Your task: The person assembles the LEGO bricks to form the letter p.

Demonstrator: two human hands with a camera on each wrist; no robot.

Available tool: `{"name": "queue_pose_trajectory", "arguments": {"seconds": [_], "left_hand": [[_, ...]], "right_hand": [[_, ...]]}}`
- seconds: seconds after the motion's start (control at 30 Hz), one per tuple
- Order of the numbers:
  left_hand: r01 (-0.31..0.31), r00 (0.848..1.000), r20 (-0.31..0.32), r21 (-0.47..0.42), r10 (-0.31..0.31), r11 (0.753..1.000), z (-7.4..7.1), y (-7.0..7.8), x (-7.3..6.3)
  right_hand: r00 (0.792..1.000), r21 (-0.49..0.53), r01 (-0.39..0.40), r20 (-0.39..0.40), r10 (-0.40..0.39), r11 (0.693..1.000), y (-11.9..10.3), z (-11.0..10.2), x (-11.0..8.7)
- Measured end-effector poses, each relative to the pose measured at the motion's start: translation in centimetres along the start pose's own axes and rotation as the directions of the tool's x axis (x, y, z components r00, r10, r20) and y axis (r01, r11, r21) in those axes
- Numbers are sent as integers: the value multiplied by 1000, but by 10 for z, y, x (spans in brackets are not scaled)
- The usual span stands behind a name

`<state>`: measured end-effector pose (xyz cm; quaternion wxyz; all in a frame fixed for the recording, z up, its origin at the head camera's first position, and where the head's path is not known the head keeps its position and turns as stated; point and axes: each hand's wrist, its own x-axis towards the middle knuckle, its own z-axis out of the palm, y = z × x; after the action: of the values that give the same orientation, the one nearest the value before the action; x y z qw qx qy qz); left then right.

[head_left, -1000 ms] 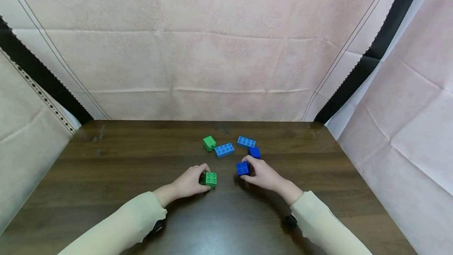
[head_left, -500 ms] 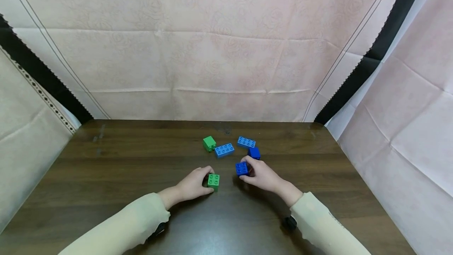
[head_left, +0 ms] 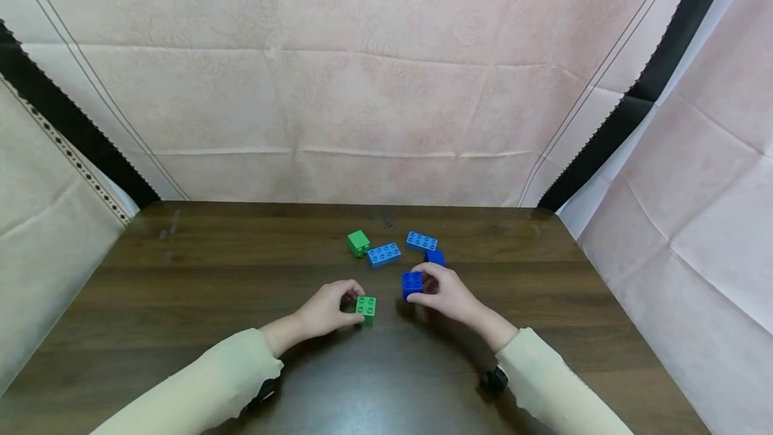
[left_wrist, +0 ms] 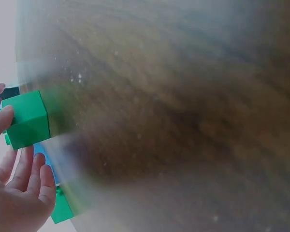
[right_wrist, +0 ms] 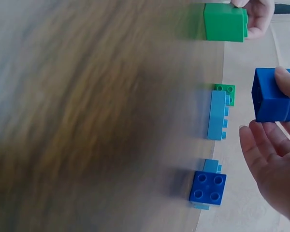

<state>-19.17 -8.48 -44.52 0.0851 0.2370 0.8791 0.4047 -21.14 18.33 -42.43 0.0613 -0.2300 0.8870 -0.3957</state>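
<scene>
In the head view my left hand (head_left: 326, 311) pinches a green toy building block (head_left: 365, 310) between thumb and fingers, studs showing, low at the tabletop. The left wrist view shows the thumb on the studded side of that green block (left_wrist: 29, 121). My right hand (head_left: 445, 294) grips a dark blue block (head_left: 413, 283) by thumb and fingertips, a short way right of the green one. That dark blue block (right_wrist: 271, 96) shows its open underside in the right wrist view, raised off the table. A gap lies between the two held blocks.
Beyond the hands lie a second green block (head_left: 358, 243), a long light blue block (head_left: 383, 255) close beside it, another light blue block (head_left: 421, 241), and a dark blue block (head_left: 435, 258) partly behind my right hand. A pale cloth (head_left: 338, 99) hangs behind the brown table (head_left: 229, 254).
My left hand has carried the green block slightly to the right. The right hand's dark blue block has tipped a little, showing more of its near side. The other blocks lie unmoved.
</scene>
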Motion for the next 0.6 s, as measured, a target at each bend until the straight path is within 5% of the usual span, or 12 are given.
{"name": "queue_pose_trajectory", "arguments": {"seconds": [0.6], "left_hand": [[21,1000,13,-53,-20,998,15,8,11]], "right_hand": [[1000,85,-22,-8,23,996,-11,3,4]]}}
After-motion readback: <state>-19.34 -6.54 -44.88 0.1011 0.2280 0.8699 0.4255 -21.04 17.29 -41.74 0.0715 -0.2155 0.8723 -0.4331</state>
